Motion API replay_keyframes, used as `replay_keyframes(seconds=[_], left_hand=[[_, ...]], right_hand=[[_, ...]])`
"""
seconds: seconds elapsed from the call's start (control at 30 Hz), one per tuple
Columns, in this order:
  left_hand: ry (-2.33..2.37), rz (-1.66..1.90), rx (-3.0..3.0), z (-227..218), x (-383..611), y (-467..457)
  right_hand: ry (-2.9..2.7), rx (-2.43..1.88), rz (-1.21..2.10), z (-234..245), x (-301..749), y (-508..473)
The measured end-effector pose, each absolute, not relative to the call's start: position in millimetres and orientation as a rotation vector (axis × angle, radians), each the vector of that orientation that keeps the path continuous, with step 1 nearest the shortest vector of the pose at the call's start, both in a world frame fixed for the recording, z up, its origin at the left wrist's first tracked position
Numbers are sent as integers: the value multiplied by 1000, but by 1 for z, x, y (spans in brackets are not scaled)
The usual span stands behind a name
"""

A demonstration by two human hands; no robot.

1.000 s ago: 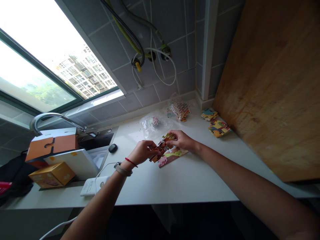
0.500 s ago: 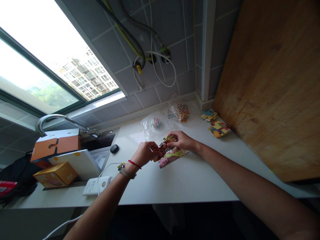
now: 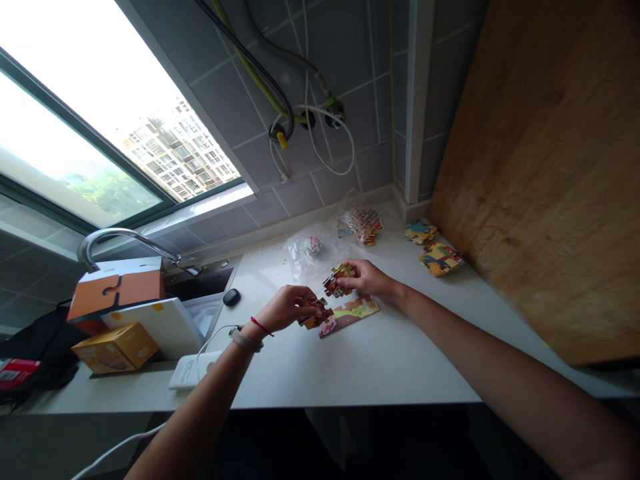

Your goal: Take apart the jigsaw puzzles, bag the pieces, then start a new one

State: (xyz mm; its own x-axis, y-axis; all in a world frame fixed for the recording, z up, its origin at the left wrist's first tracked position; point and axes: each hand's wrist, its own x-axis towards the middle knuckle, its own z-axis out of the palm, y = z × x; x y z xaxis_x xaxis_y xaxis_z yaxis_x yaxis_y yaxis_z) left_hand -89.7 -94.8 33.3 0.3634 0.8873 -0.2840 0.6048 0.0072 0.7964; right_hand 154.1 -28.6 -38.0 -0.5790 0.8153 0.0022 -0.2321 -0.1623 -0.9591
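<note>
My right hand (image 3: 367,278) pinches a small cluster of colourful jigsaw pieces (image 3: 337,280) just above the white counter (image 3: 360,360). My left hand (image 3: 285,308) is closed on another small group of pieces (image 3: 314,313), low on the counter. Between and below both hands lies a partly joined strip of puzzle (image 3: 350,313), pink and green, flat on the counter. The two held clusters are apart from each other.
Two clear bags with puzzle pieces (image 3: 359,221) (image 3: 311,248) lie by the tiled wall. Loose piece stacks (image 3: 437,257) sit by a wooden board (image 3: 545,173) on the right. At left are a sink with a tap (image 3: 120,239), orange boxes (image 3: 116,293), a power bank (image 3: 193,370) and a dark mouse-like object (image 3: 231,297).
The two hands have drawn apart: the right hand lifted its cluster up and away, while the left hand lowered its pieces toward the counter. The view shifted slightly.
</note>
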Motion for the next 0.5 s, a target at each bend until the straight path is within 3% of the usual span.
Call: replay_keyframes(seconds=[0.13, 0.5], left_hand=[[1345, 530, 1780, 37, -84, -95], [1633, 796, 2161, 15, -64, -81]], right_hand=[[-1346, -692, 1772, -45, 146, -28], [-1445, -627, 2036, -36, 144, -45]])
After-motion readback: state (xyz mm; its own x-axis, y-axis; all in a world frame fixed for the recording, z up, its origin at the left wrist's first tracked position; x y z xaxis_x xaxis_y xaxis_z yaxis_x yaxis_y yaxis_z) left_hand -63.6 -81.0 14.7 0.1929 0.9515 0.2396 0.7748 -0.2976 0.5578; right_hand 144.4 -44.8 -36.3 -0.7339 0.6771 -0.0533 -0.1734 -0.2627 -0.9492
